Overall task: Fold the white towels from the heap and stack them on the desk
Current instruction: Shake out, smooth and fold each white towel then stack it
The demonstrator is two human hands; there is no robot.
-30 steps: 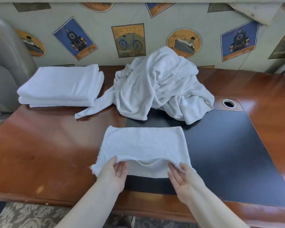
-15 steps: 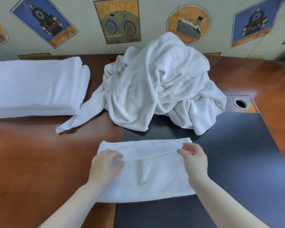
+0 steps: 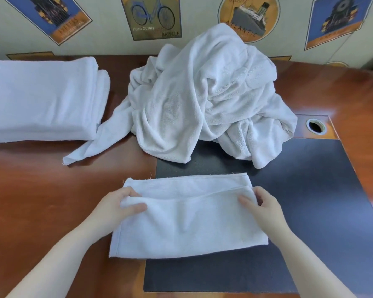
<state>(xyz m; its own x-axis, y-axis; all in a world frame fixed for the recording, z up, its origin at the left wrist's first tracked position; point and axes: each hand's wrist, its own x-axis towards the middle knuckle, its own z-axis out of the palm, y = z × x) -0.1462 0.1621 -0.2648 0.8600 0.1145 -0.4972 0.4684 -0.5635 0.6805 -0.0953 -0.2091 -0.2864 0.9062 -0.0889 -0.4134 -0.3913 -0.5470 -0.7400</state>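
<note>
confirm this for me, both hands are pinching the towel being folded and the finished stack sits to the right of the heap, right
Not quite. The head view shows the finished stack to the left of the heap, not the right. Both the left hand and right hand do pinch the towel being folded.

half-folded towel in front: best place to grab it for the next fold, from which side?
Probably the two short ends of the half-folded towel, from left and right. It lies flat and long across the desk; the left hand and right hand already pinch the upper layer's corners there.
</note>
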